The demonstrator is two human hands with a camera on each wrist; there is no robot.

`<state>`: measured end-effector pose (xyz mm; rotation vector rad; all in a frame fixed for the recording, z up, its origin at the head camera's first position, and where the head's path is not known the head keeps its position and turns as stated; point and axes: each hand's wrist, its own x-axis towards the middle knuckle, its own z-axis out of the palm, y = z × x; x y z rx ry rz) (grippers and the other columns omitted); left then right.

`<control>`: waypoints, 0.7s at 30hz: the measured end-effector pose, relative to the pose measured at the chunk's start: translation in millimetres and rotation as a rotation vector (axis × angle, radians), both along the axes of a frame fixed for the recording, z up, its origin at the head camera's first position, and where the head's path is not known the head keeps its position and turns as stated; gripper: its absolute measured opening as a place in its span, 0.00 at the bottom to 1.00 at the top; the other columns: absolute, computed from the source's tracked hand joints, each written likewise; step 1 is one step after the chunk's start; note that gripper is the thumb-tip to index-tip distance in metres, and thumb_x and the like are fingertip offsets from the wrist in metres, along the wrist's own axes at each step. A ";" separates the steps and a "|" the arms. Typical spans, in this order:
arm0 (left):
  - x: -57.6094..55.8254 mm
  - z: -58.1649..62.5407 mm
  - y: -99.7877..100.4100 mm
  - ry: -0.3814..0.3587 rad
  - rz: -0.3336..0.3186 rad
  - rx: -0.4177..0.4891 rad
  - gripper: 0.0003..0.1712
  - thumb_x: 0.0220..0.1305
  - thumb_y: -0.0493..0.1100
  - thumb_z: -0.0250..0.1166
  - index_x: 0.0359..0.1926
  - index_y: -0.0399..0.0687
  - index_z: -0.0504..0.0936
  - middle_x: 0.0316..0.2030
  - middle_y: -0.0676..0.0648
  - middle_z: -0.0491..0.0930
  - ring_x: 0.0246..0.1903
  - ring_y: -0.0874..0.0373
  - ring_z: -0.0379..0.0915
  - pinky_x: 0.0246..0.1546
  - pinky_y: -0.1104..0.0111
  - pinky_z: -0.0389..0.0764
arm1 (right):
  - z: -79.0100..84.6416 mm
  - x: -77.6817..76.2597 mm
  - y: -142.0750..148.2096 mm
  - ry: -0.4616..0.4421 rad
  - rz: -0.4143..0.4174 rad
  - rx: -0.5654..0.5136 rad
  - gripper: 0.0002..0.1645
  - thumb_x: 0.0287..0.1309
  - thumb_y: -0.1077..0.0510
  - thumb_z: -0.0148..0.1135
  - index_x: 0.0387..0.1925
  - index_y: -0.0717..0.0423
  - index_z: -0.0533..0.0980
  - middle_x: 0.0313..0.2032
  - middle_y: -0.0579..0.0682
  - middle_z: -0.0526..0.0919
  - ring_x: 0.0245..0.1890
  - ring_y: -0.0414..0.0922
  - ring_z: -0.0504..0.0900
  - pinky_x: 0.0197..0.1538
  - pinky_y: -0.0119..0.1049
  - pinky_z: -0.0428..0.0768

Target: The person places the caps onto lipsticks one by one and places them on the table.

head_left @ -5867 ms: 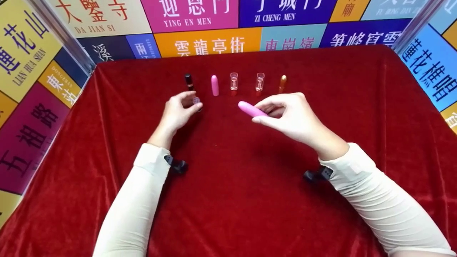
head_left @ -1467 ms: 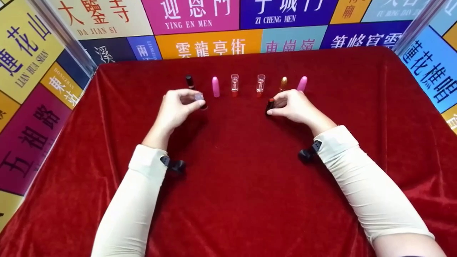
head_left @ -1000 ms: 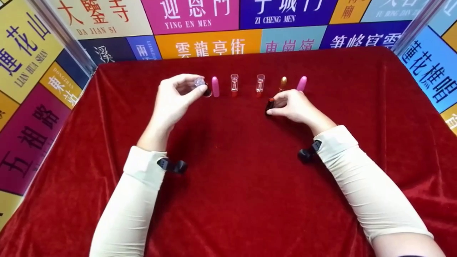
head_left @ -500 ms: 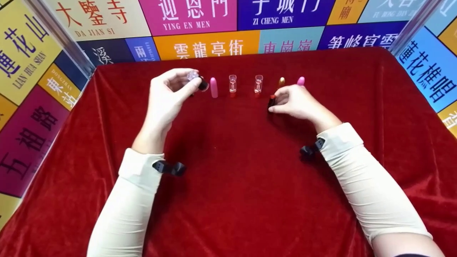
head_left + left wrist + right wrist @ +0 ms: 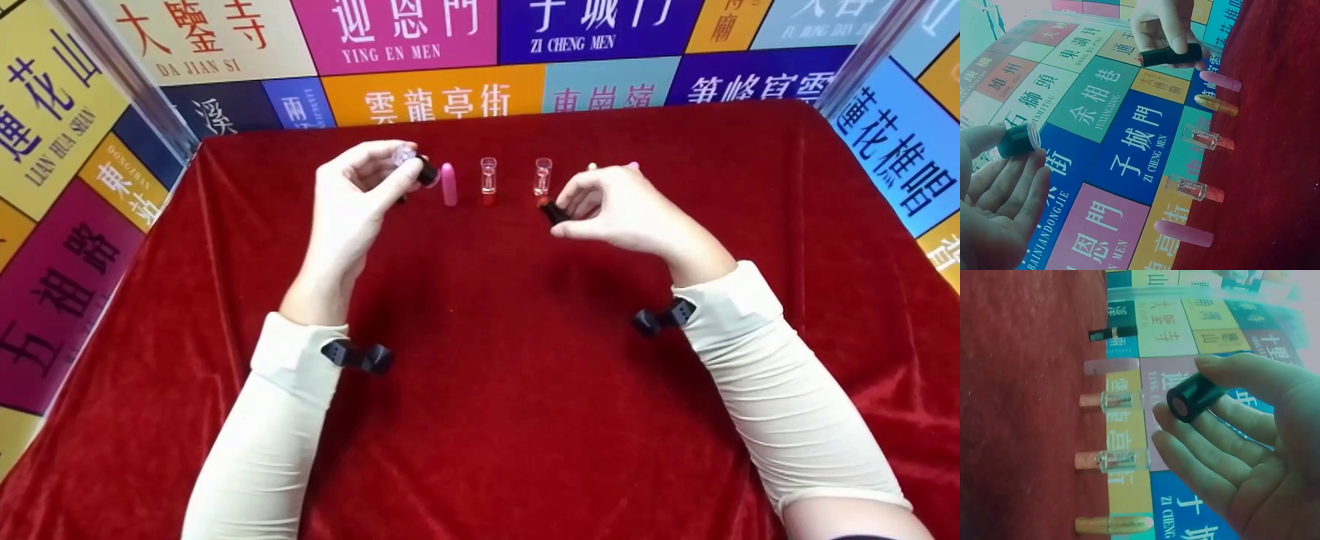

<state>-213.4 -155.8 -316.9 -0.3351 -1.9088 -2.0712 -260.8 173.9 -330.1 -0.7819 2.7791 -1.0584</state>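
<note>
My left hand [image 5: 337, 199] pinches a small black cap [image 5: 426, 172] with a clear faceted end, raised near the left end of the row of lipsticks. My right hand [image 5: 637, 217] holds an uncapped black lipstick [image 5: 553, 211] between thumb and fingers, tilted, its red tip pointing up and left. In the right wrist view its round base shows a small label. Behind the hands stand a pink tube [image 5: 449, 185] and two clear-capped red lipsticks, one left [image 5: 489, 182] and one right [image 5: 543, 178]. My right hand mostly hides a gold tube [image 5: 1216, 104] and a second pink tube [image 5: 1220, 81].
A black lipstick with a light band [image 5: 1113, 333] stands at the row's left end, mostly hidden by my left hand in the head view. Red velvet cloth [image 5: 480, 375] covers the table. Printed panels [image 5: 435, 90] wall the back and sides.
The pink tube once in my right hand stands at the row's right end. My left hand has moved up and left with the cap. My right hand has lifted and tilted the black lipstick.
</note>
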 end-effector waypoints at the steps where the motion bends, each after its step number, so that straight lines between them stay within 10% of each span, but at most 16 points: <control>1: -0.6 -0.8 0.0 -0.007 -0.003 0.010 0.15 0.66 0.34 0.75 0.52 0.32 0.89 0.41 0.44 0.90 0.41 0.51 0.88 0.45 0.63 0.89 | 0.4 1.0 -1.2 0.008 0.012 0.020 0.14 0.56 0.56 0.81 0.40 0.59 0.87 0.36 0.53 0.92 0.39 0.47 0.90 0.78 0.54 0.56; 11: -4.5 -4.5 0.8 -0.021 -0.032 0.063 0.15 0.66 0.31 0.73 0.52 0.27 0.87 0.40 0.43 0.90 0.39 0.50 0.90 0.46 0.61 0.90 | 5.6 7.4 -6.5 0.037 0.043 0.091 0.12 0.56 0.56 0.81 0.40 0.57 0.89 0.35 0.51 0.93 0.38 0.48 0.92 0.47 0.32 0.81; 21: -3.1 -5.3 3.4 -0.035 -0.043 0.090 0.12 0.66 0.30 0.73 0.50 0.30 0.88 0.40 0.41 0.90 0.40 0.50 0.90 0.47 0.59 0.90 | 6.6 8.6 -7.5 0.023 0.032 0.084 0.12 0.56 0.56 0.81 0.40 0.57 0.90 0.35 0.51 0.93 0.38 0.48 0.92 0.52 0.41 0.81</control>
